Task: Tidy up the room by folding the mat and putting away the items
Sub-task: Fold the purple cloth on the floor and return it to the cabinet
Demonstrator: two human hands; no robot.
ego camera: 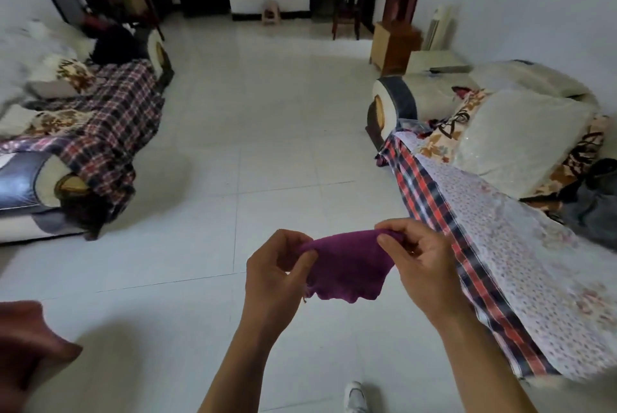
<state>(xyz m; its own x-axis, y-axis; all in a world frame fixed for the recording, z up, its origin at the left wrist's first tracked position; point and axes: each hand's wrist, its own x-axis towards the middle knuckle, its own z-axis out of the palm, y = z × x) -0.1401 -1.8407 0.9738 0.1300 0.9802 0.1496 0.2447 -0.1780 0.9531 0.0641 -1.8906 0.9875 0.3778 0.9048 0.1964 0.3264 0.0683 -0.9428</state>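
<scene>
Purple cloth [347,269] stretched in mid-air above the tiled floor [267,145]

Pinched at the upper corners by left hand [277,275] and right hand [420,265]; long axis left to right, lower edge hanging floorward; probably early in the tidying; not yet folded; plaid covers [113,132] rumpled on the sofas.

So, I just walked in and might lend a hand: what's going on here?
A person standing on the white tiled floor holds a small purple fabric cloth up between both hands: the left hand pinches one top corner, the right hand the other. The cloth hangs spread out, not yet folded. A red-and-navy plaid blanket is draped over the sofa on the left, and a floral white sheet with a plaid border hangs off the sofa on the right.
</scene>
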